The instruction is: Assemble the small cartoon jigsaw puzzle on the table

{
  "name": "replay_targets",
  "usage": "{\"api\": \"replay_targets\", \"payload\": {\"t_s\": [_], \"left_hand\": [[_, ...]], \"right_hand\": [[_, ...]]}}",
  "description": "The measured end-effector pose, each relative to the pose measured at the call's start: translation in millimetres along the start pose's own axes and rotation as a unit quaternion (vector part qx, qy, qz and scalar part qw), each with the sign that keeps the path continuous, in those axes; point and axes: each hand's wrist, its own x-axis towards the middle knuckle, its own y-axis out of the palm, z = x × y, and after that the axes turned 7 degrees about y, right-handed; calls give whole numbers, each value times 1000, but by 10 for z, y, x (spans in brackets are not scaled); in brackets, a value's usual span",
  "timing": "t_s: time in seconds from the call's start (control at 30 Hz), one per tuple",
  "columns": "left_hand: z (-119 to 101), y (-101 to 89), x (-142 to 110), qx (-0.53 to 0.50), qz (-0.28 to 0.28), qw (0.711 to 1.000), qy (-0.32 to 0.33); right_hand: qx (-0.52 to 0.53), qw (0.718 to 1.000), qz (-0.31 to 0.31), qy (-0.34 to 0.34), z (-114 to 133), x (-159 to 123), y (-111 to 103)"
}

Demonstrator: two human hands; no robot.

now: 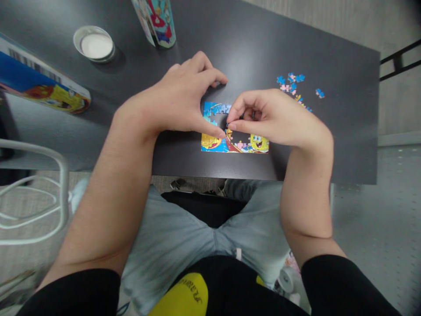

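Observation:
A partly joined jigsaw puzzle lies near the front edge of the dark table, with a yellow cartoon face at its lower right and a dark gap in the middle. My left hand arches over its left side, fingers apart, the thumb tip by the puzzle's centre. At the gap, the thumb and forefinger of my right hand pinch a small puzzle piece, mostly hidden by the fingertips. Loose puzzle pieces, blue, pink and yellow, are scattered beyond my right hand.
On the dark table a cartoon-printed tube is at the left and a second printed container at the back. Between them sits a round tin with a white inside. A pale tubular chair frame is at the lower left.

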Motion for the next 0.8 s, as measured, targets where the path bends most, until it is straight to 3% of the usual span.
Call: {"api": "replay_targets", "payload": {"t_s": [0.8], "left_hand": [[-8,2,8,13,-4,1000,6]], "right_hand": [[-68,997,-26,-4,100,59,54]]}}
